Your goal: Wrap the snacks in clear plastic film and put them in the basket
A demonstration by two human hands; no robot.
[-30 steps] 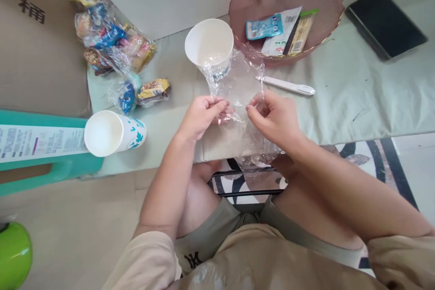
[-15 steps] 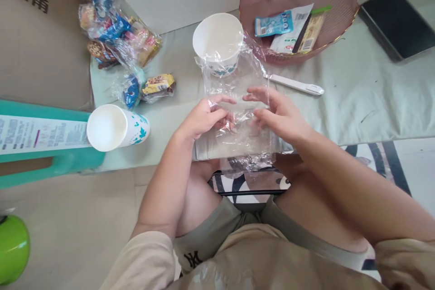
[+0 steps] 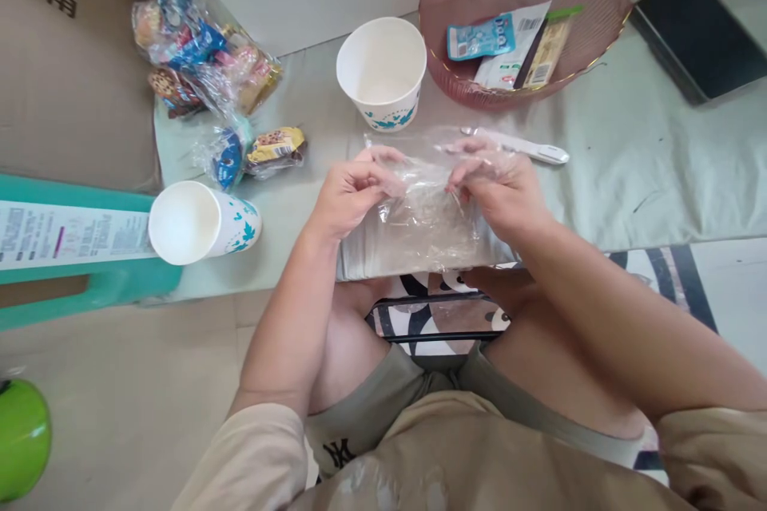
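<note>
A clear plastic bag (image 3: pixel 428 215) is stretched between my two hands above the table's front edge. My left hand (image 3: pixel 356 188) pinches one side of it, thumb and fingers together. Its other side is gripped by my right hand (image 3: pixel 500 184), fingers bent into the film. Just beyond the bag stands a white paper cup (image 3: pixel 392 108) with blue-green leaves, its open mouth tilted toward me. A white utility knife (image 3: pixel 539 150) lies behind my right hand, partly covered by the hand and film.
A second paper cup (image 3: pixel 236 227) stands at the left. Behind it are wrapped snacks (image 3: pixel 276 150) and a plastic bag of snacks (image 3: pixel 197 48). A pink glass bowl (image 3: pixel 443 68) holds several packets. At the far right lies a black flat object (image 3: pixel 704 36). A cardboard box (image 3: pixel 77 96) borders the left.
The bag has come down off the paper cup's front, toward me. Both hands have closed from loosely spread fingers into grips on the film.
</note>
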